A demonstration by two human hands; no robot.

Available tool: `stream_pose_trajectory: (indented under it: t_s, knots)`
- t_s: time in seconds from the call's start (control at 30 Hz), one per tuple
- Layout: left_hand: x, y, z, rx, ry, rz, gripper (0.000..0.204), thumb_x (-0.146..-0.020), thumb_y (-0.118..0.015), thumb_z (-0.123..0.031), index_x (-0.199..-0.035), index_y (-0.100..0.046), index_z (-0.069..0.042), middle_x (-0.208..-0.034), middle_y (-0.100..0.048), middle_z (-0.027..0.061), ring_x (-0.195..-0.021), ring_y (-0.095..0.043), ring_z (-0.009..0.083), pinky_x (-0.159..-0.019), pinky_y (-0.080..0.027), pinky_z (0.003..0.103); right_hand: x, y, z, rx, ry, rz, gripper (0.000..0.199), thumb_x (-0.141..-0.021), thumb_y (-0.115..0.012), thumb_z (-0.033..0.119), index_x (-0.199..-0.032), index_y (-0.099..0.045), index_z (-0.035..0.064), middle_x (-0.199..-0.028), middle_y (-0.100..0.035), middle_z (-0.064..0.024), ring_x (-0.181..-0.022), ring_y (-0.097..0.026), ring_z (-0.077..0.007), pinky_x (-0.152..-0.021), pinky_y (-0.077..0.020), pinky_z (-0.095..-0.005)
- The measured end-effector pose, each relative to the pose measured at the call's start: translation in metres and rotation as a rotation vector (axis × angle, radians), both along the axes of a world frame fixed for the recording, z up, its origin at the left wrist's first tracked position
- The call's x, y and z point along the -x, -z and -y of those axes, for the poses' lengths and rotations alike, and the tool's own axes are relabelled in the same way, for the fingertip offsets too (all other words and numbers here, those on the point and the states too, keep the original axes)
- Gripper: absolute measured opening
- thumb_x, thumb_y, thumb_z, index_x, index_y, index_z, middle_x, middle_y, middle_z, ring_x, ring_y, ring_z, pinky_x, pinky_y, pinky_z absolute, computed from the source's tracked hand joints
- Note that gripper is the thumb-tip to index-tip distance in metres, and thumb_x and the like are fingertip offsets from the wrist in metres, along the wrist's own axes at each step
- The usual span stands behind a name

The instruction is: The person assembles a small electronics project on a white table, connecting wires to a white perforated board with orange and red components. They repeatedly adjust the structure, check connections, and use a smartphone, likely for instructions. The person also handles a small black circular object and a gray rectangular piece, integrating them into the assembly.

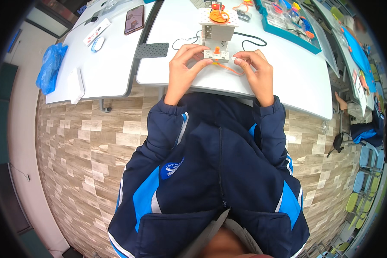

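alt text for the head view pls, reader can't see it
Seen from above, a person in a navy and blue jacket holds a small white building-kit block with the left hand and right hand at the edge of a white table. Behind it stands a white model with an orange wheel; a teal parts tray and a phone lie nearby.

Bare tabletop [288,73] rt of hands, model [217,32] blocks fwd

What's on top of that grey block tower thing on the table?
An orange wheel lies flat on the grey block tower, with a small red piece above it. What fastens the wheel cannot be seen; the wheel covers it.
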State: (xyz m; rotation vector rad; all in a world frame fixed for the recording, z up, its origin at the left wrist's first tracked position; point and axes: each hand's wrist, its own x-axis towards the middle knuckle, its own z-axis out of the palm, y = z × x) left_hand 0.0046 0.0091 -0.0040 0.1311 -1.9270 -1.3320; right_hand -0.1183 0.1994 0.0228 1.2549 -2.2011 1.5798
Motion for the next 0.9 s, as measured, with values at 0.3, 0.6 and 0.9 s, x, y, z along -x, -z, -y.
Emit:
stream_pose_trajectory:
  t_s: [0.3,0.6,0.9]
  knots:
    - [0.001,0.001,0.004,-0.107,0.068,-0.008,0.033,-0.087,-0.079,-0.001,-0.120,-0.075,-0.001,-0.118,-0.065,0.0077,-0.100,-0.065,0.0144,-0.089,-0.053,0.029,-0.003,0.009,0.015,-0.008,0.042,0.025,0.013,-0.091,-0.074,0.019,-0.098,-0.079,0.0090,-0.079,-0.073,-0.0040,-0.075,-0.064,-0.0194,-0.070,-0.0516,-0.0336]
    - [0.002,-0.006,0.007,-0.091,0.019,0.077,0.031,-0.099,-0.069,-0.008,-0.128,-0.071,0.001,-0.123,-0.063,0.0077,-0.114,-0.061,0.0162,-0.100,-0.049,0.029,-0.022,0.012,0.031,0.111,0.167,-0.015,0.010,-0.087,-0.078,0.018,-0.092,-0.079,0.0093,-0.077,-0.071,-0.0056,-0.066,-0.065,-0.0203,-0.060,-0.0523,-0.0339]
    - [0.004,-0.006,0.008,-0.092,0.030,0.100,0.033,-0.099,-0.069,-0.012,-0.130,-0.071,0.001,-0.121,-0.063,0.0073,-0.113,-0.061,0.0152,-0.100,-0.048,0.029,-0.028,0.015,0.035,0.130,0.208,-0.094,0.009,-0.085,-0.081,0.013,-0.090,-0.078,0.0067,-0.080,-0.074,-0.0045,-0.064,-0.063,-0.0166,-0.063,-0.0523,-0.0318]
